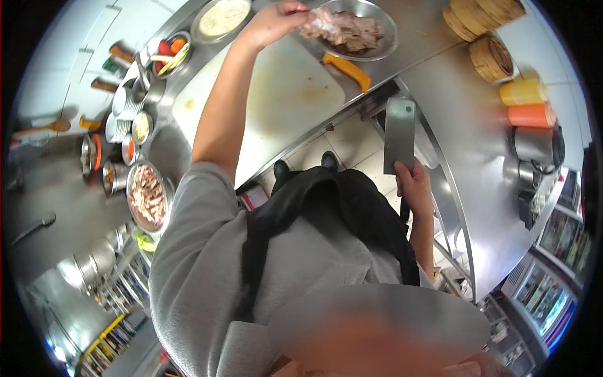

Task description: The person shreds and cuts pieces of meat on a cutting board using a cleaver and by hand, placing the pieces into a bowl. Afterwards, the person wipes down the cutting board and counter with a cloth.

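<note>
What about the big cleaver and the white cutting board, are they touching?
Apart: the head view shows floor tiles in the gap between the cleaver, held in the right hand, and the white cutting board.

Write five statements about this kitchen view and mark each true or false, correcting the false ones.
1. The right hand holds a cleaver. True.
2. The left hand is empty. False: it holds meat at the metal bowl.
3. The cleaver lies flat on the white cutting board. False: it is in the right hand, off the board.
4. The orange container stands between the yellow container and a metal pot. True.
5. The bamboo steamers are on the picture's left. False: they are at upper right.
</note>
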A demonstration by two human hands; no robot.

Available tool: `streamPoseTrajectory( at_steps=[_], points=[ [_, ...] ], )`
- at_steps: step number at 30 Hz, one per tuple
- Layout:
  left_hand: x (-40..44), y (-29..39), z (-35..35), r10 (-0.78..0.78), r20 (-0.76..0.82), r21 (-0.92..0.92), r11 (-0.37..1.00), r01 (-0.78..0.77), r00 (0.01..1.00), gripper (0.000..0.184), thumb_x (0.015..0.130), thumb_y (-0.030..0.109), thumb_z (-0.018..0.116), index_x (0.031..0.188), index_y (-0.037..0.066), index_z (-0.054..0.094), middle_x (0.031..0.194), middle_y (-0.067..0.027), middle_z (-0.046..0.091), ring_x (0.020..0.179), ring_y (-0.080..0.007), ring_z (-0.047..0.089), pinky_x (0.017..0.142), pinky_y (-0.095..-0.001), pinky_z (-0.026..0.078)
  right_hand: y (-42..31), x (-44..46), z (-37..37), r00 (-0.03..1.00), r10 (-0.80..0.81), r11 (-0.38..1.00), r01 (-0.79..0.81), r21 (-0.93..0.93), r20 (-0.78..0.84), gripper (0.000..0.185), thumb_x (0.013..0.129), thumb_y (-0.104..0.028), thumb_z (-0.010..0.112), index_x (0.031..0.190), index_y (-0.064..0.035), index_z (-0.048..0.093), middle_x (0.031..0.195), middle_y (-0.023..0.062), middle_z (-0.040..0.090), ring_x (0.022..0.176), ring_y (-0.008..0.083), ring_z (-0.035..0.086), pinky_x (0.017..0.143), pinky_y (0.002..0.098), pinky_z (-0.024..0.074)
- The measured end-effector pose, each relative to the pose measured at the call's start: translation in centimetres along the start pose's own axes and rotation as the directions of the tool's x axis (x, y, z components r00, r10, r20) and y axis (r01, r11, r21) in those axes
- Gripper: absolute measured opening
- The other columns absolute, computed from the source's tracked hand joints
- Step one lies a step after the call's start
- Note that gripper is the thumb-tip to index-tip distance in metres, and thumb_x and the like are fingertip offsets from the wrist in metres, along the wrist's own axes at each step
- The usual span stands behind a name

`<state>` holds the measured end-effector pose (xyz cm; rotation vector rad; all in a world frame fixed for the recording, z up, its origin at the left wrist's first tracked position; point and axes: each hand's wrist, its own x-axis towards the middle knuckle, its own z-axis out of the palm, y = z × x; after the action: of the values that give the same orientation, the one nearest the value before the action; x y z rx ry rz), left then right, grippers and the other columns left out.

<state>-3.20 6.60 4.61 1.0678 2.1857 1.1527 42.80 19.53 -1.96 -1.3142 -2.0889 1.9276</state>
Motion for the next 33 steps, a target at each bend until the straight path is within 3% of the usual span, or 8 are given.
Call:
streamPoseTrajectory(
  at_steps=[5, 11, 17, 19, 20, 22, 25, 33],
  points=[
    [-14.0, -3.9, -2.8, -0.165, 0.108, -0.228, 0.956, 0.186, 0.98, 0.03, 0.1, 0.033, 0.069, 0.111, 0.005, 0.073, 0.091, 0.0047, 0.066, 0.082, -0.0054, 0.058, 0.079, -0.0243, 0.045, -4.4, 1.7, 2.5, 0.972, -0.129, 0.988, 0.143, -0.056, 0.198, 0.017, 0.102, -0.019, 0.063, 0.106, -0.0028, 0.061, 0.068, 0.0001, 0.056, 0.055, 0.0072, 0.052, 0.048, 0.0269, 0.0447],
    [-22.5, -10.7, -1.6, -0.349, 0.152, -0.218, 0.901, 0.376, 0.925, 0.032, 0.102, 0.033, 0.068, 0.116, 0.004, 0.072, 0.092, 0.0018, 0.07, 0.083, -0.0076, 0.061, 0.079, -0.0244, 0.047, -8.8, 3.5, 7.2, 0.896, -0.095, 0.94, 0.224, -0.256, 0.434, 0.02, 0.101, -0.021, 0.062, 0.112, -0.0036, 0.061, 0.069, 0.0038, 0.058, 0.057, 0.0099, 0.057, 0.052, 0.0288, 0.0464],
    [-24.5, -10.1, 1.3, -0.369, -0.173, -0.037, 0.929, 0.369, 0.913, 0.031, 0.096, 0.018, 0.071, 0.121, 0.001, 0.07, 0.094, -0.004, 0.073, 0.087, -0.0122, 0.067, 0.08, -0.0317, 0.055, -10.3, 5.1, 12.6, 0.84, -0.217, 0.799, 0.446, -0.404, 0.497, 0.045, 0.094, -0.02, 0.057, 0.137, -0.0053, 0.056, 0.08, 0.0224, 0.068, 0.068, 0.0348, 0.07, 0.067, 0.0448, 0.0536],
    [-25.3, -9.8, 2.3, -0.255, -0.438, 0.307, 0.859, 0.41, 0.862, 0.035, 0.089, 0.02, 0.076, 0.122, 0.009, 0.072, 0.102, -0.0059, 0.073, 0.092, -0.0198, 0.069, 0.081, -0.0347, 0.056, -10.0, 6.0, 13.5, 0.704, -0.447, 0.484, 0.71, -0.512, 0.552, 0.063, 0.091, -0.016, 0.055, 0.153, -0.0094, 0.044, 0.084, 0.0282, 0.069, 0.076, 0.0458, 0.068, 0.075, 0.0531, 0.0522],
    [-25.8, -9.9, 2.7, -0.26, -0.445, 0.299, 0.859, 0.416, 0.857, 0.035, 0.089, 0.02, 0.076, 0.122, 0.009, 0.072, 0.102, -0.0059, 0.073, 0.092, -0.0198, 0.069, 0.081, -0.0347, 0.056, -10.3, 5.9, 13.7, 0.699, -0.445, 0.476, 0.714, -0.513, 0.561, 0.063, 0.091, -0.016, 0.055, 0.153, -0.0094, 0.044, 0.084, 0.0282, 0.069, 0.076, 0.0458, 0.068, 0.075, 0.0531, 0.0522],
    [-26.6, -10.0, 3.5, 0.055, -0.503, 0.416, 0.89, 0.186, 0.863, 0.04, 0.083, 0.025, 0.081, 0.121, 0.016, 0.073, 0.111, -0.0055, 0.071, 0.099, -0.0268, 0.069, 0.086, -0.0402, 0.055, -11.5, 5.7, 14.2, 0.7, -0.373, 0.433, 0.712, -0.553, 0.609, 0.075, 0.089, -0.013, 0.055, 0.16, -0.0123, 0.032, 0.084, 0.0286, 0.069, 0.077, 0.0476, 0.067, 0.075, 0.0563, 0.0506],
    [-26.9, -9.3, 5.1, 0.16, -0.505, 0.572, 0.798, 0.19, 0.848, 0.04, 0.078, 0.029, 0.084, 0.115, 0.017, 0.074, 0.108, -0.005, 0.071, 0.105, -0.027, 0.068, 0.09, -0.0442, 0.052, -12.0, 5.3, 14.5, 0.694, -0.331, 0.384, 0.718, -0.58, 0.639, 0.08, 0.089, -0.012, 0.057, 0.163, -0.0132, 0.027, 0.079, 0.0272, 0.069, 0.075, 0.0468, 0.067, 0.073, 0.0559, 0.0506],
    [-25.4, -9.6, 6.6, 0.048, -0.601, 0.461, 0.836, 0.298, 0.798, 0.033, 0.084, 0.037, 0.08, 0.113, 0.021, 0.075, 0.11, -0.003, 0.07, 0.107, -0.0272, 0.067, 0.094, -0.0447, 0.048, -14.0, 4.8, 15.8, 0.629, -0.416, 0.211, 0.769, -0.603, 0.657, 0.082, 0.09, -0.01, 0.059, 0.164, -0.0254, 0.027, 0.072, 0.0217, 0.068, 0.068, 0.0446, 0.066, 0.068, 0.0549, 0.0519]
  ],
)
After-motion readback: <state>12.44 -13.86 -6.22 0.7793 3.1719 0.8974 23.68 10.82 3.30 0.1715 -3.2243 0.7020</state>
